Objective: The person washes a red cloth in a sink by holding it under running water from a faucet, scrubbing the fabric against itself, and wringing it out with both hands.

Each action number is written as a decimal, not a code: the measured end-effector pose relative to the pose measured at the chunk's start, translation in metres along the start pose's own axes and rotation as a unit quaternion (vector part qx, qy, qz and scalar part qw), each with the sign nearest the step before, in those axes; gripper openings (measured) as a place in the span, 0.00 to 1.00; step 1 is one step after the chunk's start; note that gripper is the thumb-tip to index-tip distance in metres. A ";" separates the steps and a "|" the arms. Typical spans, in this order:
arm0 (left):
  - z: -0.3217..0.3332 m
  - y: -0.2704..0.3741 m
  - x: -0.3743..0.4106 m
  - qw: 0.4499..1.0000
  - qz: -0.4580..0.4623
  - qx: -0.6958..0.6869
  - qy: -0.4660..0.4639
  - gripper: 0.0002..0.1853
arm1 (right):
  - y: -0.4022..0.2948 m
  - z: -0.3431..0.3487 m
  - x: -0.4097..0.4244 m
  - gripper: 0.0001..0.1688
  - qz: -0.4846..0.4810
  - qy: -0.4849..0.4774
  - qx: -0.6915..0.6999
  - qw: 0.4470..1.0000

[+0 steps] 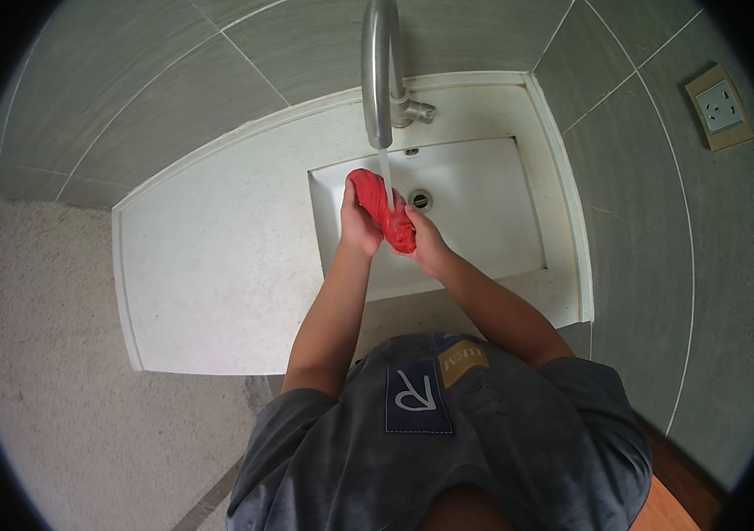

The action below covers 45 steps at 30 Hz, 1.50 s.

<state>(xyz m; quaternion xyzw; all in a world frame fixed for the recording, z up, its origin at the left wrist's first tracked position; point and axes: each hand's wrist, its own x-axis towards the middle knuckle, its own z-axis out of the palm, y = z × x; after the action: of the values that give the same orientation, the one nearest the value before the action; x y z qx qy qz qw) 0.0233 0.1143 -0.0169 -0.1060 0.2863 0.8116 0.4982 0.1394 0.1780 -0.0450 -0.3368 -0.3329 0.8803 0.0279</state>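
Observation:
A wet, bunched-up red cloth (pixel 374 198) is held between both hands above the left part of a white rectangular sink (pixel 483 226). My left hand (pixel 358 226) grips its left side, thumb along the upper end. On the lower right end, my right hand (pixel 426 236) holds the cloth with the thumb on top. A stream of water (pixel 387 176) runs from the curved metal faucet (pixel 377 86) onto the middle of the cloth. The fingers beneath the cloth are mostly hidden.
A round drain (pixel 420 200) lies just right of the cloth, and a small overflow hole (pixel 411 152) sits in the sink's back wall. The faucet's handle (pixel 422 111) points right. White countertop (pixel 217 265) extends left. A power socket (pixel 720 107) is on the grey tiled wall (pixel 635 199).

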 end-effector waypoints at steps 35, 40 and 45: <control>-0.003 -0.018 -0.037 0.955 -0.021 0.274 0.109 0.25 | 0.020 0.002 -0.041 0.44 -0.153 0.005 -0.156 0.976; -0.005 -0.014 -0.049 0.942 -0.004 0.324 0.090 0.25 | -0.004 0.012 -0.063 0.34 -0.061 -0.024 -0.146 0.987; -0.021 -0.013 -0.054 0.942 0.061 0.326 0.047 0.22 | -0.003 0.007 -0.061 0.23 0.007 -0.058 -0.079 0.995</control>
<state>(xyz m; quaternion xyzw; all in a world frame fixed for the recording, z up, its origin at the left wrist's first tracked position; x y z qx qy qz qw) 0.0581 0.0663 -0.0143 0.0424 0.5644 0.6968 0.4407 0.1816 0.1599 -0.0046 -0.2888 -0.3997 0.8696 -0.0242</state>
